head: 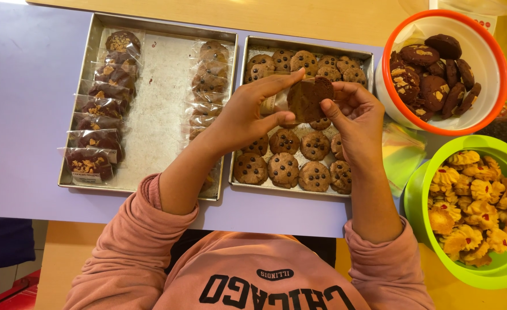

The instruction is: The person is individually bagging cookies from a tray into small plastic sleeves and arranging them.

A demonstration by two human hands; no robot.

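Two hands share one brown cookie [309, 99] above the tray of chip cookies [253, 47]: left hand [248, 115] pinches it with a clear wrapper, right hand [354, 117] pinches its edge, likely steadying it for bagging. Wrapped cookies [101, 106] lie left of that tray.

A lilac tabletop [30, 86] carries a steel tray [156, 103] with two columns of wrapped cookies [101, 106] along its sides. Right of that tray sits a second tray [252, 43] of chocolate-chip cookies [283, 168]. Farther right, an orange-rimmed tub [497, 54] holds dark cookies [431, 72]; below it, a green bowl [417, 195] holds yellow cookies [477, 201].
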